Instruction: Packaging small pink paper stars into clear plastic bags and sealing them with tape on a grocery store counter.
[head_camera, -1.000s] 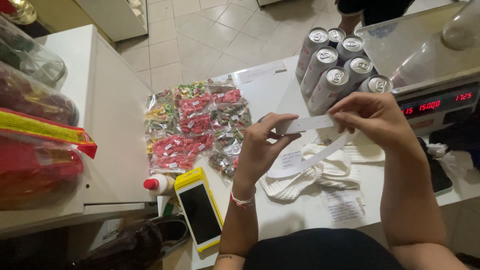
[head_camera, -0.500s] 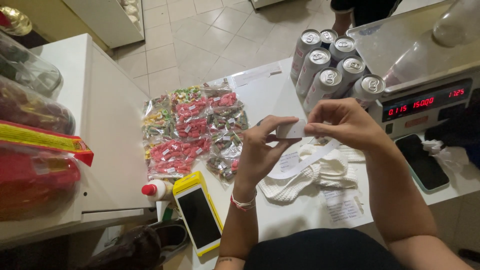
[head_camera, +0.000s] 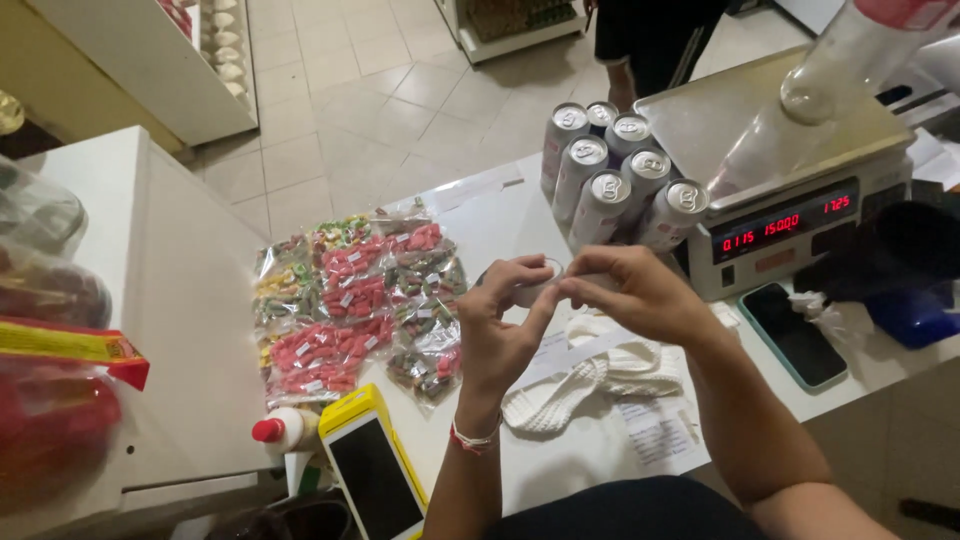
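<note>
Paper strip pinched between left hand and right hand, fingers closed on it. Held above the white cloth, just in front of the cans, likely for handling clearance.

A second ago my two hands held a long white paper strip stretched out between them at the middle of the frame; now my left hand and right hand have drawn together until the fingertips meet, and only a small white piece shows in my grip. My view has tipped up too, so the cans and the scale sit lower and nearer the frame's centre.
</note>
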